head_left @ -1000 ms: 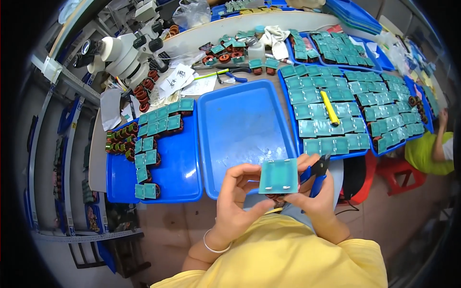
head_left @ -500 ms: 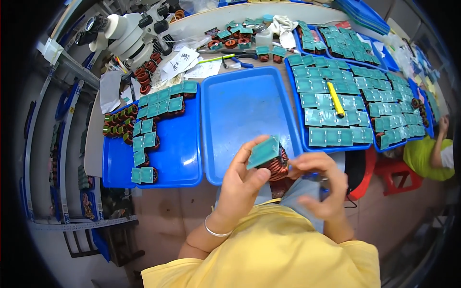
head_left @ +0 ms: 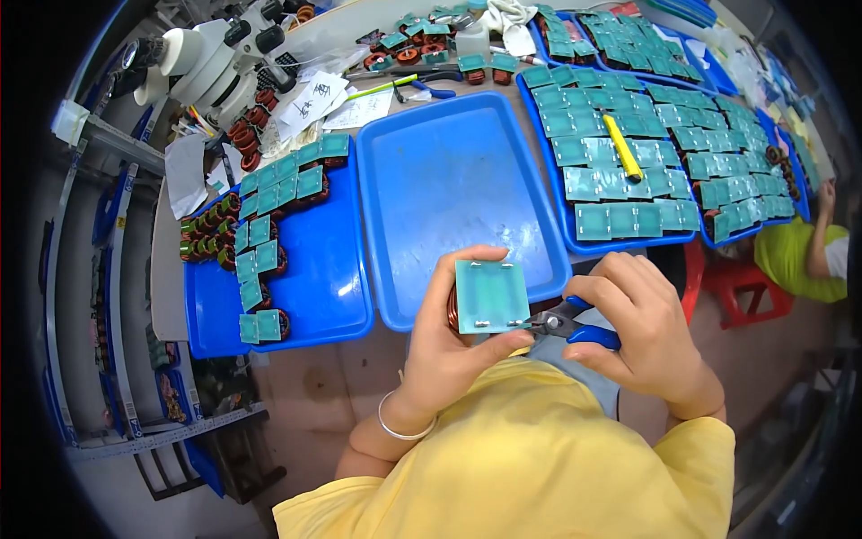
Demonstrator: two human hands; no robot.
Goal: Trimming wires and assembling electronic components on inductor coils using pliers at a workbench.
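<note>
My left hand (head_left: 453,332) is closed round a copper-wound coil with a square green plate (head_left: 492,296) fixed on it. The plate faces up, and short silvery pins stand near its upper and lower edges. Reddish windings show past its left side. In my right hand (head_left: 633,328) is a pair of blue-handled cutting pliers (head_left: 570,325), gripped by the handles. Their tips meet the plate's lower right corner, beside a pin. Whether the jaws are closed on that pin is too small to tell.
A bare blue tray (head_left: 449,180) lies beyond my hands. The left blue tray (head_left: 332,305) bears several coils, some with green plates. Trays of plated coils (head_left: 588,193) stand right, a yellow marker-like stick (head_left: 623,148) on top. A microscope (head_left: 193,63) is far left; a person (head_left: 799,260) sits far right.
The coil has been turned so its green plate faces up. My right hand, empty-looking and blurred before, now holds the pliers against the plate's corner. The view has shifted slightly.
</note>
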